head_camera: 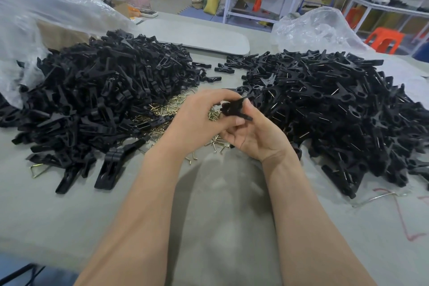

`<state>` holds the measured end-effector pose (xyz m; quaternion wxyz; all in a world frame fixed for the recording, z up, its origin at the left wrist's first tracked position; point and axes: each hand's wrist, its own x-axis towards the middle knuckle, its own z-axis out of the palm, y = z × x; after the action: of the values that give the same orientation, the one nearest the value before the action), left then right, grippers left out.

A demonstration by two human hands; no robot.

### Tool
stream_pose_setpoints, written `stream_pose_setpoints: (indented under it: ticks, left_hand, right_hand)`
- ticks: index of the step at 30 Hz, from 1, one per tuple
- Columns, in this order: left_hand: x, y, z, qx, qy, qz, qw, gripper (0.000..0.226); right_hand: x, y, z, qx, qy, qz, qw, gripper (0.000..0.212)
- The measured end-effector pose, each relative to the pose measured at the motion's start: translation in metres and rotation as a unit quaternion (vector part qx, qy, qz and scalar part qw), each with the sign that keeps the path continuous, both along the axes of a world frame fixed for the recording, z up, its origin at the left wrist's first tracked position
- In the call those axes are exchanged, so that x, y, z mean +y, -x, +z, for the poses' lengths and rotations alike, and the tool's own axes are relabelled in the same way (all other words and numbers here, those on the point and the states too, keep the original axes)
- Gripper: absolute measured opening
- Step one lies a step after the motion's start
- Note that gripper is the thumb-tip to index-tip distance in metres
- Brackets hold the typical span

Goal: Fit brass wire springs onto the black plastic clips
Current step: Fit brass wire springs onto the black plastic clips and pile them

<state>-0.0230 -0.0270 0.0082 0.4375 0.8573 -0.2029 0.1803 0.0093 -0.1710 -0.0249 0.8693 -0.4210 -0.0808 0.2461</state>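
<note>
Black clip (234,107) pinched between left hand (199,118) and right hand (253,132), fingers curled round it, above brass springs (162,109).

Two bare forearms rise from the near edge of the desk and converge over its middle. The left hand (199,121), back uppermost, curls its fingers onto one end of a small black plastic clip (234,109). The right hand (255,137), palm turned toward the viewer, pinches the other end between its thumb and curled fingers.
</note>
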Motion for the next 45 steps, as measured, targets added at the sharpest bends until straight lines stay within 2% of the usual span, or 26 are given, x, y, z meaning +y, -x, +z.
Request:
stream_pose_setpoints:
  ticks: [3,5,8,9,12,14,15,17,18,19,20,21,23,25,27,29,32,33,34,37,39,42,43,44,45]
  left_hand:
    - [0.001,-0.001,-0.001,0.021,0.019,-0.004,1.0,0.034]
    - [0.002,-0.002,-0.003,0.035,0.036,0.001,0.999,0.032]
    - [0.004,-0.004,-0.007,0.048,0.029,0.024,0.998,0.027]
    - [0.004,-0.005,-0.01,0.053,0.006,0.028,0.998,0.028]
    - [0.003,-0.009,-0.015,0.088,-0.04,0.03,0.995,0.041]
    - [0.004,-0.012,-0.017,0.088,-0.029,0.072,0.993,0.05]
    - [0.007,-0.013,-0.017,0.081,-0.011,0.121,0.989,0.05]
    - [0.014,-0.016,-0.018,0.073,0.024,0.235,0.969,0.041]
    - [0.016,-0.018,-0.02,0.082,0.023,0.276,0.957,0.037]
    - [0.017,-0.019,-0.022,0.1,0.004,0.301,0.949,0.035]
    - [0.017,-0.02,-0.024,0.119,-0.023,0.312,0.942,0.034]
    - [0.015,-0.02,-0.026,0.136,-0.048,0.318,0.937,0.034]
    - [0.013,-0.02,-0.029,0.155,-0.076,0.322,0.931,0.034]
    - [0.013,-0.021,-0.029,0.155,-0.08,0.328,0.928,0.033]
    - [0.014,-0.021,-0.029,0.149,-0.068,0.336,0.928,0.033]
    - [0.014,-0.02,-0.028,0.146,-0.06,0.335,0.929,0.033]
    - [0.014,-0.02,-0.028,0.13,-0.056,0.314,0.939,0.032]
    - [0.014,-0.021,-0.028,0.118,-0.049,0.299,0.946,0.032]
    - [0.014,-0.022,-0.028,0.101,-0.043,0.28,0.954,0.033]
    - [0.01,-0.023,-0.027,0.025,-0.063,0.203,0.977,0.038]
    - [0.006,-0.021,-0.024,-0.009,-0.044,0.156,0.987,0.036]
    - [0.003,-0.019,-0.022,-0.022,-0.008,0.138,0.99,0.023]
    - [0.002,-0.019,-0.022,-0.016,-0.003,0.135,0.991,0.019]
    - [0.001,-0.019,-0.023,-0.003,0.009,0.135,0.991,0.015]
    - [0.0,-0.02,-0.023,0.016,0.03,0.141,0.989,0.011]
  right_hand:
    - [-0.001,0.0,0.0,0.002,0.007,0.004,1.0,0.032]
    - [-0.004,-0.002,0.002,-0.007,0.049,0.031,0.998,0.042]
    - [-0.012,-0.003,0.017,-0.015,0.203,0.028,0.979,0.067]
    - [-0.014,-0.003,0.02,-0.025,0.264,0.006,0.964,0.067]
    - [-0.015,-0.001,0.024,-0.112,0.41,-0.054,0.904,0.03]
    - [-0.011,-0.004,0.029,-0.132,0.387,-0.171,0.896,0.02]
    - [-0.011,-0.007,0.037,-0.1,0.309,-0.251,0.912,0.021]
    - [-0.012,-0.014,0.056,-0.027,0.081,-0.345,0.935,0.047]
    - [-0.012,-0.019,0.061,-0.018,0.03,-0.358,0.933,0.061]
    - [-0.009,-0.024,0.063,-0.024,0.071,-0.362,0.929,0.068]
    - [-0.004,-0.025,0.062,-0.046,0.179,-0.354,0.917,0.067]
    - [0.004,-0.024,0.057,-0.087,0.311,-0.336,0.885,0.06]
    - [0.02,-0.021,0.043,-0.209,0.511,-0.285,0.784,0.044]
    - [0.035,-0.024,0.029,-0.295,0.614,-0.213,0.701,0.051]
    - [0.046,-0.031,0.017,-0.321,0.693,-0.131,0.632,0.065]
    - [0.053,-0.036,0.009,-0.298,0.738,-0.098,0.597,0.067]
    - [0.052,-0.034,0.003,-0.279,0.75,-0.162,0.578,0.047]
    - [0.05,-0.033,0.004,-0.286,0.738,-0.188,0.581,0.039]
    - [0.048,-0.03,0.007,-0.292,0.712,-0.208,0.604,0.034]
    - [0.033,-0.023,0.025,-0.293,0.585,-0.215,0.725,0.026]
    - [0.02,-0.019,0.036,-0.287,0.528,-0.193,0.776,0.018]
    - [0.006,-0.013,0.043,-0.205,0.373,-0.207,0.881,0.003]
    - [0.003,-0.013,0.042,-0.183,0.327,-0.221,0.901,0.003]
    - [0.002,-0.013,0.041,-0.169,0.307,-0.241,0.905,0.004]
    - [0.001,-0.013,0.038,-0.171,0.338,-0.27,0.885,0.006]
